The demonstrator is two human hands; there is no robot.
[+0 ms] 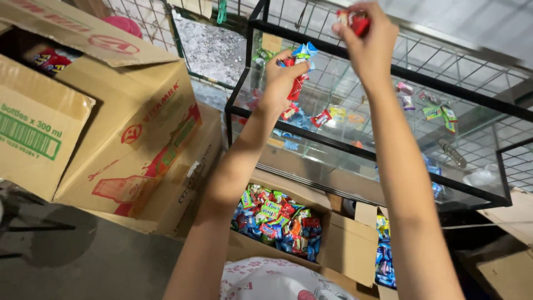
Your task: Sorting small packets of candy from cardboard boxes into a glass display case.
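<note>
Cardboard boxes crowd around us as we reach up to the glass case [355, 166]. Our left hand [280, 80] grips a bunch of blue and red sweets [301, 61] over its rim; our right hand [369, 39] pinches a red sweet [355, 21] higher up. A few wrapped sweets [322, 118] lie inside already, while the open box below [277, 222] is heaped full, so plenty remains.
</note>
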